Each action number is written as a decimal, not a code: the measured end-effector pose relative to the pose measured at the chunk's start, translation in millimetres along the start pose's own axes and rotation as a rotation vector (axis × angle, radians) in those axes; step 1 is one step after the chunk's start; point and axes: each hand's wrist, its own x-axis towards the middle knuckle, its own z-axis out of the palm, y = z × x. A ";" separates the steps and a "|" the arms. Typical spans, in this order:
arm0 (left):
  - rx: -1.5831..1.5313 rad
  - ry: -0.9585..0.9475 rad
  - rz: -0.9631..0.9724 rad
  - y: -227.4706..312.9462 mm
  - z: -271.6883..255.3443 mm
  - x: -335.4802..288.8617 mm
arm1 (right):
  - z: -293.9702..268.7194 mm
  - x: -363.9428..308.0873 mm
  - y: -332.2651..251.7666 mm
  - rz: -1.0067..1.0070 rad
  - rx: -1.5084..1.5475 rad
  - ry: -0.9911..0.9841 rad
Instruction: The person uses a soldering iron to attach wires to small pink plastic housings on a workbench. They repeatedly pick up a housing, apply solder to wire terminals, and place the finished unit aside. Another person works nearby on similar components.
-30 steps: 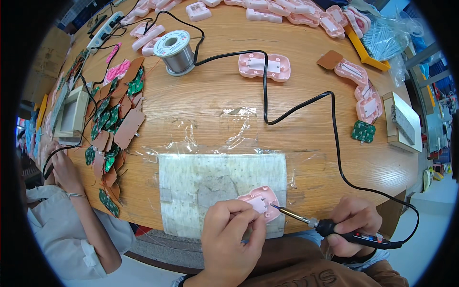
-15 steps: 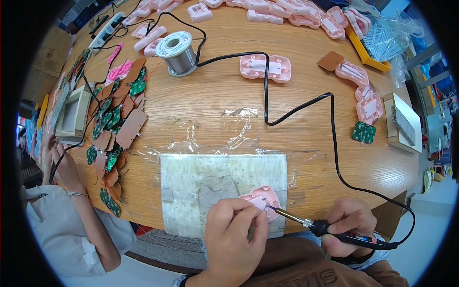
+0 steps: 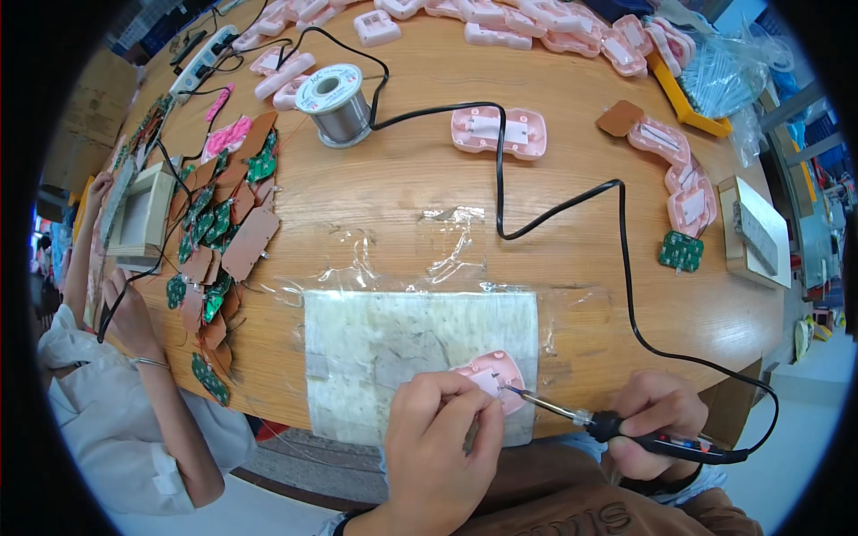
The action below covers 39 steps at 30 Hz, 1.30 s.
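Since half a second ago, one of a co-worker's arms has come up at the far left, its hand [image 3: 101, 186] now beside the pale wooden frame [image 3: 159, 207], while the wearer's own hands keep almost the same pose. Thumb and fingers of the left hand [image 3: 438, 447] are drawn together against the near left part of a pink shell [image 3: 511, 371]; whether they grip its edge or something thin is hidden. Fingers of the right hand [image 3: 657, 424] are closed around the black handle of a soldering iron [image 3: 607, 426], whose tip points left into the open shell, right by a white piece [image 3: 487, 381] inside it; contact cannot be told. That shell sits over the lower right part of a stained, pale mat [image 3: 357, 330] taped to the wooden table. From the handle, a black cord [image 3: 624, 232] bends up across the tabletop, passing over another pink shell [image 3: 527, 121] and just beside a spool of solder [image 3: 341, 118]. Left of the mat lies a heap of brown and green circuit boards [image 3: 252, 243]; well to the right, a single green board [image 3: 681, 251] lies near a short row of pink shells [image 3: 690, 204]. More pink shells [image 3: 496, 34] crowd the far edge.
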 end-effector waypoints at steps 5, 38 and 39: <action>0.123 0.225 0.027 -5.6 -32.8 44.6 | -10.5 0.0 6.8 -0.020 0.099 0.183; 1.059 -0.068 -0.262 -136.3 -101.9 214.6 | -15.3 -1.8 16.5 0.076 0.043 0.299; 1.099 -0.087 -0.265 -136.8 -99.6 213.9 | -14.9 -2.2 15.6 0.079 0.043 0.297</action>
